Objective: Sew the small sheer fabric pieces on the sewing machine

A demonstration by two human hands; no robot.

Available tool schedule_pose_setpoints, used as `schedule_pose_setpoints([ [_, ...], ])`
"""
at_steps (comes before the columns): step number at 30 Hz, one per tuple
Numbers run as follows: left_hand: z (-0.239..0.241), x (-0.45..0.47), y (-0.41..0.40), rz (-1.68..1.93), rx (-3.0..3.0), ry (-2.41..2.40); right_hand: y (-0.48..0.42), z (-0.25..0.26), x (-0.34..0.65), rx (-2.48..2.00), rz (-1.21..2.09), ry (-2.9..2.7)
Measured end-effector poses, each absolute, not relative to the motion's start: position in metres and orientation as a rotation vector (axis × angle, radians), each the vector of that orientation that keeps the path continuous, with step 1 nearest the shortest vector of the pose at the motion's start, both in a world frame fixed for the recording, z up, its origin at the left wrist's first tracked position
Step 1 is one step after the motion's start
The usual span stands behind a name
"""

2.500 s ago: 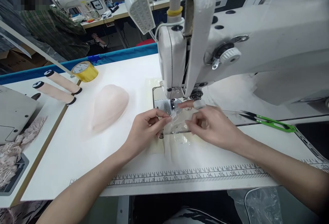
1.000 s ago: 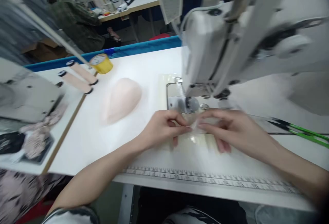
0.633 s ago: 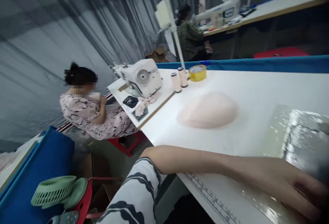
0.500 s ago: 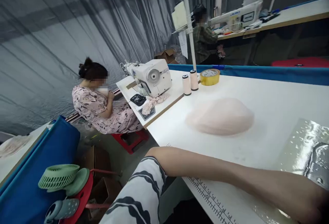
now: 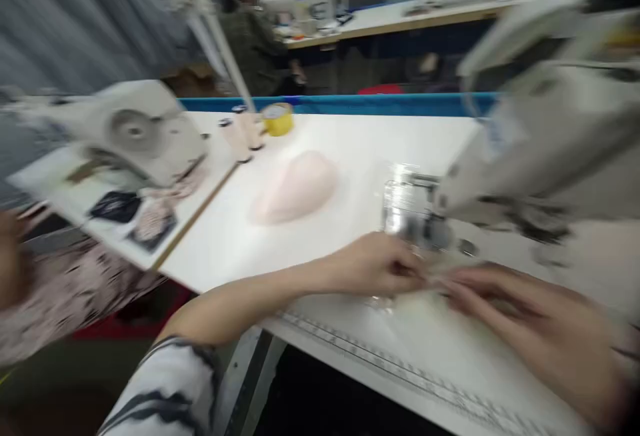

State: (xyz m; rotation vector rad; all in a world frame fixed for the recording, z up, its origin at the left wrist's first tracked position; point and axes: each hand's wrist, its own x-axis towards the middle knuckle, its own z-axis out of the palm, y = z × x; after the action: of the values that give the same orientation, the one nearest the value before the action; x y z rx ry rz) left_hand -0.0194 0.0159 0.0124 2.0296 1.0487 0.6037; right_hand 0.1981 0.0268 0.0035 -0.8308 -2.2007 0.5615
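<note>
With thumb and fingers, our left hand point(image 5: 385, 266) and our right hand point(image 5: 535, 323) pinch a thin pale piece point(image 5: 434, 276) between them, in front of the sewing machine point(image 5: 545, 129). It is blurred, so we cannot tell its shape. On our white table point(image 5: 380, 139), left of the machine, lies a pale pink cup point(image 5: 305, 186), near the yellow tape roll point(image 5: 278, 121).

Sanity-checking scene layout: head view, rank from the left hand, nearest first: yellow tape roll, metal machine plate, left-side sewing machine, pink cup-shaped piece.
1. Metal machine plate: just beyond the left hand.
2. Pink cup-shaped piece: off to the left and farther forward.
3. Yellow tape roll: beyond the pink piece, slightly left of it.
4. Left-side sewing machine: well off to the left.
</note>
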Motion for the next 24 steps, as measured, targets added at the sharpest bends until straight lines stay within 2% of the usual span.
schedule_pose_setpoints([
  [3,0.012,-0.016,0.014,0.784,2.056,1.186,0.028,0.005,0.199,-0.737,0.676,-2.148],
  [10,0.004,-0.007,0.005,1.117,2.337,1.218,0.037,-0.004,0.198,-0.653,0.676,-2.042],
  [24,0.004,-0.005,0.006,1.118,2.411,1.205,0.037,-0.001,0.201,-0.589,0.510,-2.146],
])
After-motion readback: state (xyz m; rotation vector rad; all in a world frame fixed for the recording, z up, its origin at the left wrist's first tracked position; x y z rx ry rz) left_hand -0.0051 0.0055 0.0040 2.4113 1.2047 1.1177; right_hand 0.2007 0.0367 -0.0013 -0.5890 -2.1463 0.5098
